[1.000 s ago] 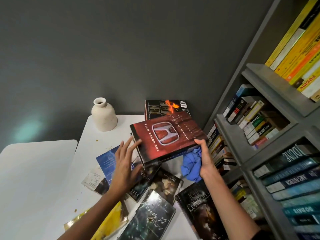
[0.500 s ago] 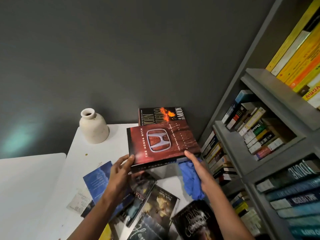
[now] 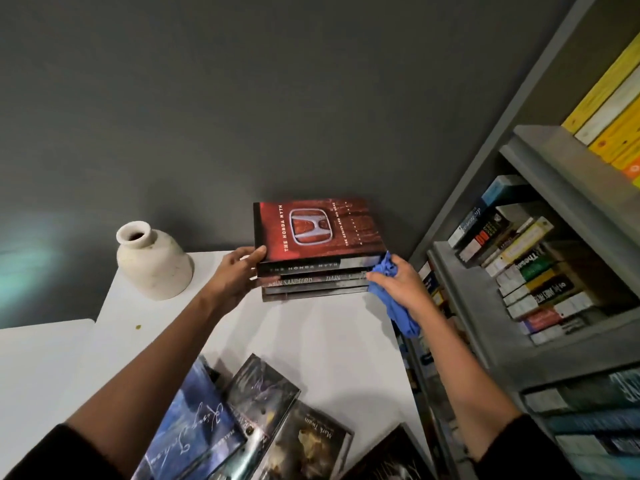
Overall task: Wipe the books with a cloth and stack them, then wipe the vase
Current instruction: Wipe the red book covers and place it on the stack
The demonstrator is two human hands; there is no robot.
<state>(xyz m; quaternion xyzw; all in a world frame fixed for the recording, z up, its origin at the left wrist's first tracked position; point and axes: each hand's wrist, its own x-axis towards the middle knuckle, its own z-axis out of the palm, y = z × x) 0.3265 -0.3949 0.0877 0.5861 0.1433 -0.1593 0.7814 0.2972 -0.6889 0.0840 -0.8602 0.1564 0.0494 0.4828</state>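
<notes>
A red book (image 3: 313, 230) with a silver H emblem lies on top of a short stack of books (image 3: 311, 285) at the back of the white table (image 3: 332, 341), against the grey wall. My left hand (image 3: 235, 275) grips the red book's near left corner, thumb on the cover. My right hand (image 3: 398, 285) holds a bunched blue cloth (image 3: 393, 306) against the stack's near right corner. A cream ceramic vase (image 3: 152, 261) stands upright at the table's back left. Several more books (image 3: 256, 424) lie spread flat at the table's front.
A grey bookshelf (image 3: 519, 258) packed with books runs along the right side, close to the table's edge. A second white surface (image 3: 45, 368) adjoins the table on the left. A small brown speck (image 3: 138, 327) lies near the vase.
Both hands carried the red book away from me and set it down on the stack by the wall. The view has shifted forward, so the spread books now sit lower.
</notes>
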